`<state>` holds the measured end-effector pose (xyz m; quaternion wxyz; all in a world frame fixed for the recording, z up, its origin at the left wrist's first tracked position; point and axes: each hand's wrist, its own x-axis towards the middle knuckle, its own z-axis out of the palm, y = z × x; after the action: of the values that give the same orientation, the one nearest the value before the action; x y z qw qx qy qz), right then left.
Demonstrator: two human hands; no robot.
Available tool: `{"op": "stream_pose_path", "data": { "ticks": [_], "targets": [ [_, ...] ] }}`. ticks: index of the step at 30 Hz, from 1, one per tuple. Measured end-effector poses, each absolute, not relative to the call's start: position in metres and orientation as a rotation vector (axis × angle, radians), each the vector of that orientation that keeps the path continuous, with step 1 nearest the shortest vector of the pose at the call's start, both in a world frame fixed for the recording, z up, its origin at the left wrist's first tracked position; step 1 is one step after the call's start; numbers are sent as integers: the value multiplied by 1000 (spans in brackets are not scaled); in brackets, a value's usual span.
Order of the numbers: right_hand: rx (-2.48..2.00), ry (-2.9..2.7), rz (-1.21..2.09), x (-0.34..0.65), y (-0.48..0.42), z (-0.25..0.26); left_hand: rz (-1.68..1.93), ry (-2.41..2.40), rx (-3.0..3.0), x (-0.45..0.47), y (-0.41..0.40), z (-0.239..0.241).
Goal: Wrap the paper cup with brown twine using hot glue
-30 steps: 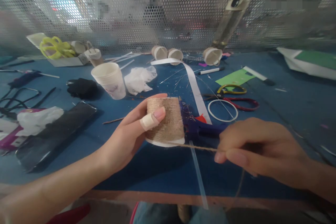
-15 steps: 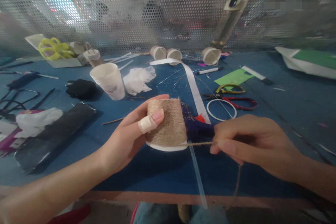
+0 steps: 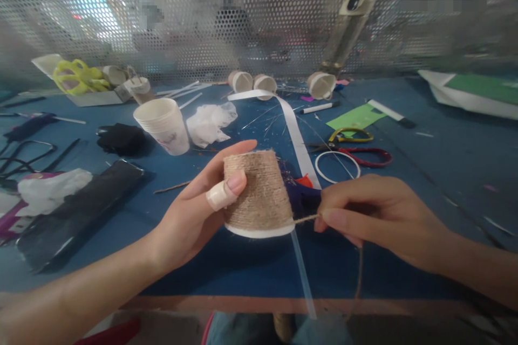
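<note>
A paper cup (image 3: 259, 194) wound in brown twine is gripped in my left hand (image 3: 202, 202), whose thumb wears a bandage. Rows of twine cover the cup's side, and a white band shows along its lower rim. My right hand (image 3: 372, 221) pinches the twine (image 3: 306, 219) a short way right of that rim, and the strand runs straight between them. Its loose end hangs below my right hand past the table edge. Behind the cup lies a dark blue glue gun (image 3: 305, 197), partly hidden, with a clear glue stick (image 3: 302, 275) pointing toward me.
Red-and-yellow-handled scissors (image 3: 360, 151) and a white ring (image 3: 337, 166) lie beyond my right hand. Stacked paper cups (image 3: 164, 125) and crumpled white plastic (image 3: 212, 124) stand at left. Several twine-wrapped cups (image 3: 321, 86) lie along the back, before a perforated metal screen (image 3: 194, 21).
The cup has turned and tilted slightly in my left hand. My right hand has come nearer to it, so the strand between them is shorter. The view shifted a little.
</note>
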<state>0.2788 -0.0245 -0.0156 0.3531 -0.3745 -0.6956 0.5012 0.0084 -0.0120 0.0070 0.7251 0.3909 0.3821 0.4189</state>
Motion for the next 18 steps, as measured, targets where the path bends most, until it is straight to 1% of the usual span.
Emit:
{"op": "stream_pose_path", "data": {
  "ticks": [4,10,14,18],
  "targets": [
    [-1103,-1734,1292,277,-28,-14,916,798,882,7,-11,2],
    [-1028,-1805,1313,279,-23,-17,921,683,947,4,-7,-10],
    [-1081,-1803,1315,279,-22,-19,913,708,932,5,-9,-10],
    [-1061,-1855,1328,277,-23,-17,927,604,987,4,-8,-15]
  ]
}}
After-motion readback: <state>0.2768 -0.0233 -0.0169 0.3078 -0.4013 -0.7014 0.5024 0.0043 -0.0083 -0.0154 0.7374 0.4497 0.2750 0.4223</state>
